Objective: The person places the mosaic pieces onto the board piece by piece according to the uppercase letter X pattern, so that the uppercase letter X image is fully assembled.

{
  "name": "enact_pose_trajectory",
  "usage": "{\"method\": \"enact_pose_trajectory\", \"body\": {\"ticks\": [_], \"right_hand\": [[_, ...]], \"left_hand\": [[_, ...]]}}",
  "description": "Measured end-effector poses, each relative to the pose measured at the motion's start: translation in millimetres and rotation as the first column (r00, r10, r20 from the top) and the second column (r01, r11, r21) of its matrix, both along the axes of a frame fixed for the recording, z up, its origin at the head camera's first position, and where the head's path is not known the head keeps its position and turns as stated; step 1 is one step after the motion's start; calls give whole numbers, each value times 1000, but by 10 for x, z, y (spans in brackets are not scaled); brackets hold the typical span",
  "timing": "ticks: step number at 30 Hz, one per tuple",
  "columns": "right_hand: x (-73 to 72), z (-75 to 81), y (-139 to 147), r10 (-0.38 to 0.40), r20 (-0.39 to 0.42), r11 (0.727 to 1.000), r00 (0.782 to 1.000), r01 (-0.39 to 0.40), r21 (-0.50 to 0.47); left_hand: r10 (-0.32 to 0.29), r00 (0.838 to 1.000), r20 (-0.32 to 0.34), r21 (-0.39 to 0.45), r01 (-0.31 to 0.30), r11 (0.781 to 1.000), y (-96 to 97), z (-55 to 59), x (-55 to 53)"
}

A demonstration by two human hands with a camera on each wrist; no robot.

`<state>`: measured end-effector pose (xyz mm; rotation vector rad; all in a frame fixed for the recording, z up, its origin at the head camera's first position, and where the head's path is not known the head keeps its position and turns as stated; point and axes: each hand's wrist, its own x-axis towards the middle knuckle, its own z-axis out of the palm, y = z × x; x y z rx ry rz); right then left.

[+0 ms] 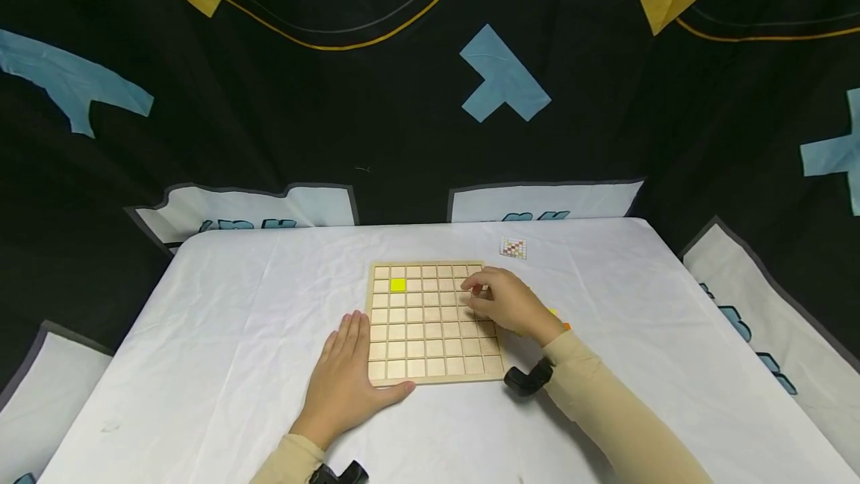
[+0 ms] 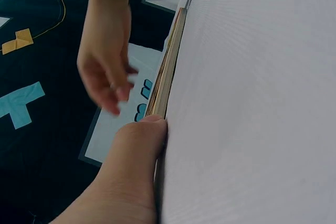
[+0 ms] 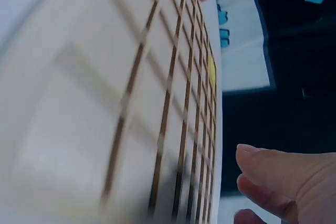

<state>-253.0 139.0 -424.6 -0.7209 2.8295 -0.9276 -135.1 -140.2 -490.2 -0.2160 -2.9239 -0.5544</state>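
A square wooden grid board (image 1: 437, 379) lies on the white-covered table, one yellow square tile (image 1: 398, 285) in a cell near its far left corner. My left hand (image 1: 346, 379) rests along the board's left edge with fingers straight, and its thumb (image 2: 134, 145) touches the front edge. Over the board's right side hovers my right hand (image 1: 504, 301), its fingers loosely bent. In the right wrist view no piece shows between the thumb (image 3: 273, 166) and fingers. Yellow and orange pieces (image 1: 566, 326) peek out from behind the right wrist, mostly hidden by it.
A small printed card with a coloured grid pattern (image 1: 513, 248) lies on the table (image 1: 222, 334) beyond the board's far right corner. A dark curtain with blue and yellow shapes (image 1: 504, 73) hangs behind. Black camera mounts (image 1: 528, 378) sit at both wrists.
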Motion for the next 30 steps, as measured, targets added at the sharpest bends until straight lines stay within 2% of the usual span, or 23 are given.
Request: {"method": "enact_pose_trajectory", "body": {"ticks": [6,11,13,21,30], "right_hand": [[130,-80,501,-120,-36,990,992,122,73],[185,-205,880,-280,-29,952,960,281,122],[201,-246,989,-317,-27,937,948,317,148],[260,-357,1146,-325,-31,933,945,325,156],[214,-321,1101,-360,20,931,933,358,68]], "left_hand": [[-7,1000,4,0,7,1000,-10,-1,2],[-8,1000,-6,3,8,1000,-13,-2,4],[-9,1000,-13,5,9,1000,-12,-5,2],[-8,1000,14,-3,8,1000,-20,-9,-1],[-8,1000,-6,4,8,1000,-12,-14,-3]]}}
